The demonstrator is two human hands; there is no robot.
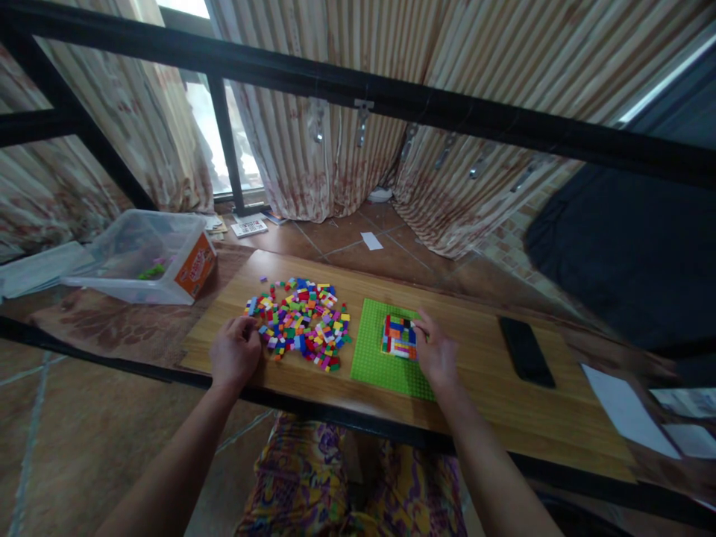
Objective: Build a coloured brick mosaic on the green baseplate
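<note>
My left hand (235, 349) rests at the left edge of a loose pile of small building bricks (305, 317), its fingers curled closed. Whatever those fingers hold, if anything, is hidden. Over the right part of a green studded baseplate (370, 365) is my right hand (437, 350), with its fingers pinched at the right edge of a low brick build (398, 337). A small pale brick (415, 324) shows at these fingertips. Red, blue, orange, white and yellow bricks make up the build, which sits near the middle of the baseplate; my hand covers part of its right side.
A black phone (526, 350) lies on the wooden table (475, 388) to the right. At the left stands a clear plastic bin (128, 287) with an orange label. A dark metal bar (335, 86) crosses beyond the table, before striped curtains (313, 171). White paper (629, 410) lies far right.
</note>
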